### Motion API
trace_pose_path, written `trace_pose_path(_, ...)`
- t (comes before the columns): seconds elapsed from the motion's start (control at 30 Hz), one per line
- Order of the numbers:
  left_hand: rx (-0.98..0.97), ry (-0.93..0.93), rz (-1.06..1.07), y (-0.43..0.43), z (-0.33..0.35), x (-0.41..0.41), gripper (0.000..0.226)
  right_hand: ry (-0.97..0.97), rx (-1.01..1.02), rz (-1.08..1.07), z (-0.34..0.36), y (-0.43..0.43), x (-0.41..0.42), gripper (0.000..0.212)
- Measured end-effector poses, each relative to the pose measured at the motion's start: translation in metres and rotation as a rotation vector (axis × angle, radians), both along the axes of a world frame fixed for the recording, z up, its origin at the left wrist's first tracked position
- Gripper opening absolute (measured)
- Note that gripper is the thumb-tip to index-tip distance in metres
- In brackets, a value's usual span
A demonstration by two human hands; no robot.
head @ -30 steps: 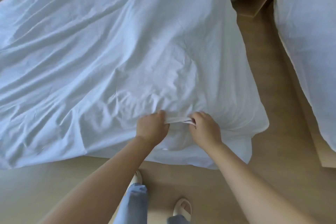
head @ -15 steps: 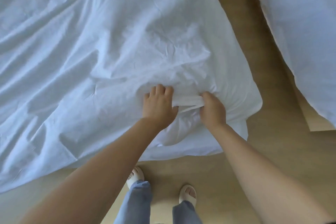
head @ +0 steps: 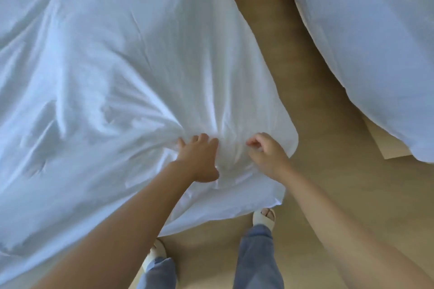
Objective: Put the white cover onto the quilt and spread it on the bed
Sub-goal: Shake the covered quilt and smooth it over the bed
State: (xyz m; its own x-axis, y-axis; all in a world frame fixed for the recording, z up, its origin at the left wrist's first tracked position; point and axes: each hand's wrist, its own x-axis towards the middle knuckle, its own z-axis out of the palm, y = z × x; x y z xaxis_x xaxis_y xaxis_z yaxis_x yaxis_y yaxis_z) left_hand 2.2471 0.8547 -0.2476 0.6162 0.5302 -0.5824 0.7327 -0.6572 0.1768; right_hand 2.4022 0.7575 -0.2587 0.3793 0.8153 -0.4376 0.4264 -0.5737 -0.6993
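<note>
Gone from my fingers: the tie strip; left hand lies flat, spread on quilt; right hand hovers loosely curled, empty; soft, light, bunches easily; I'd grip the near corner hem.

1. The left hand, earlier gripping a folded strip of the white cover, now lies flat on it with fingers spread.
2. The right hand has let go and hovers loosely curled just right of the left hand.
3. The strip is no longer visible between the hands.
</note>
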Motion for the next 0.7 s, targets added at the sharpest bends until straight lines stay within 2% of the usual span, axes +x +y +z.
trace_pose_path(0.07, -0.108, -0.067, 0.181, 0.001, -0.006, 0.035, 0.061, -0.169, -0.055, -0.144, -0.032, 0.006, 0.054, 0.029)
trace_pose_path(0.13, -0.071, -0.144, 0.371, -0.001, -0.014, 0.075, 0.071, -0.202, -0.126, -0.182, -0.062, 0.013, 0.095, 0.049)
trace_pose_path(0.2, 0.055, -0.132, 0.437, -0.004, -0.025, 0.114, 0.073, -0.049, -0.151, -0.227, -0.086, 0.022, 0.123, 0.070)
trace_pose_path(0.27, 0.132, -0.041, 0.461, -0.010, -0.040, 0.140, 0.069, 0.128, -0.149, -0.331, -0.106, 0.029, 0.143, 0.077)
trace_pose_path(0.33, 0.176, 0.021, 0.498, -0.016, -0.056, 0.154, 0.057, 0.254, -0.164, -0.425, -0.126, 0.031, 0.159, 0.079)
trace_pose_path(0.43, 0.236, -0.003, 0.521, -0.021, -0.074, 0.163, 0.032, 0.457, -0.235, -0.560, -0.152, 0.033, 0.178, 0.086)
trace_pose_path(0.5, 0.292, -0.021, 0.530, -0.026, -0.079, 0.169, 0.027, 0.584, -0.230, -0.580, -0.166, 0.034, 0.186, 0.082)
trace_pose_path(0.6, 0.348, -0.062, 0.562, -0.040, -0.082, 0.184, 0.026, 0.690, -0.175, -0.491, -0.171, 0.034, 0.187, 0.055)
trace_pose_path(0.7, 0.342, -0.224, 0.671, -0.058, -0.082, 0.199, 0.026, 0.580, -0.037, -0.459, -0.145, 0.032, 0.184, 0.022)
